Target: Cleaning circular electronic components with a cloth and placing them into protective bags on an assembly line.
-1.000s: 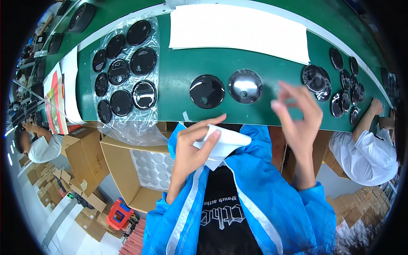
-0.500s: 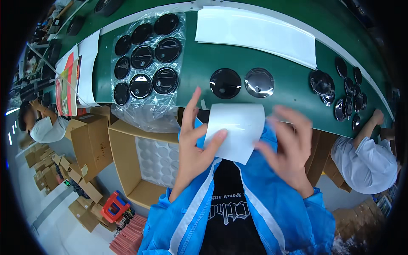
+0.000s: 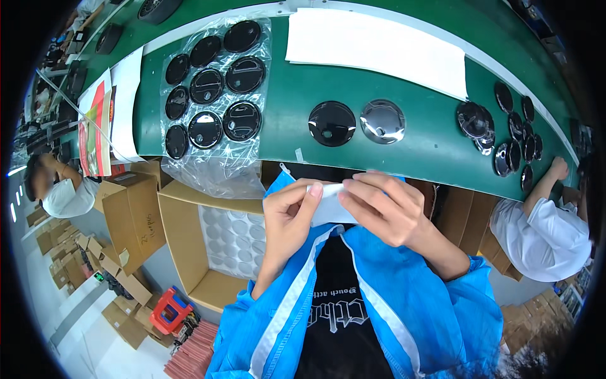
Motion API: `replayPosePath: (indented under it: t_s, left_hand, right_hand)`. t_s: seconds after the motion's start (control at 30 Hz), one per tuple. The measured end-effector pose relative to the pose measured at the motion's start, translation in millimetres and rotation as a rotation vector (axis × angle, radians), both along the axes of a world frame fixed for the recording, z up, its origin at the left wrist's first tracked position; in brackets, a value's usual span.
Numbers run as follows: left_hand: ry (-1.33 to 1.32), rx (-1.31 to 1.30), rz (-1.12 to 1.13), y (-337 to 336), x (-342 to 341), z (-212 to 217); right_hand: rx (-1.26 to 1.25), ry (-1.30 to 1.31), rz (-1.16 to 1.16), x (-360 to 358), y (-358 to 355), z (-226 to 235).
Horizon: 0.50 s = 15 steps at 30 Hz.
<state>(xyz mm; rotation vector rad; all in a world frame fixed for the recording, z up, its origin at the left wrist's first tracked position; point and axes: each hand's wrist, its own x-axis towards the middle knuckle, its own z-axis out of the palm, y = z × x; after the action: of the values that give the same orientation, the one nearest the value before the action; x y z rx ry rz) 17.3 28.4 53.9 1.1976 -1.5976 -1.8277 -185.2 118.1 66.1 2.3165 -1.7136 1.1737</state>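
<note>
Close to my body, just off the bench's near edge, a glossy white sheet (image 3: 329,207) is held between both hands. My left hand (image 3: 285,220) pinches its left side, with the thumb on top. On the opposite side, my right hand (image 3: 386,205) grips the sheet with bent fingers that hide part of it. The sheet looks bent or tilted, showing only a narrow piece. Beyond my hands, a glossy black round cover (image 3: 332,114) lies on the green bench (image 3: 290,142) beside a shiny disc (image 3: 382,117) that reflects the light.
Several black covers lie on clear plastic (image 3: 218,149) at left. More covers (image 3: 472,121) cluster at right. White sheets (image 3: 372,54) rest at the back. An open carton (image 3: 183,230) stands below the bench at left. A co-worker's arm (image 3: 546,186) reaches the bench at right.
The white sheet, upright and broad before, is now bent or tipped so less of it shows. My right hand has moved left onto it and now grips it with the left.
</note>
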Motion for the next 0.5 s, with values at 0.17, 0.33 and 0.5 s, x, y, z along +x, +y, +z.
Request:
replayPosePath:
  t_s: [0.17,0.33,0.5]
  left_hand:
    - [0.012,-0.051,0.131,-25,7,-26]
    - [-0.025,-0.528,-0.205,-32,12,-49]
    - [-0.148,-0.527,-0.233,-20,7,-53]
  right_hand:
    - [0.284,-0.632,0.041,-27,6,32]
    - [0.457,-1.166,-0.301,-41,-46,-26]
    - [0.425,-1.108,-0.476,-27,-57,-45]
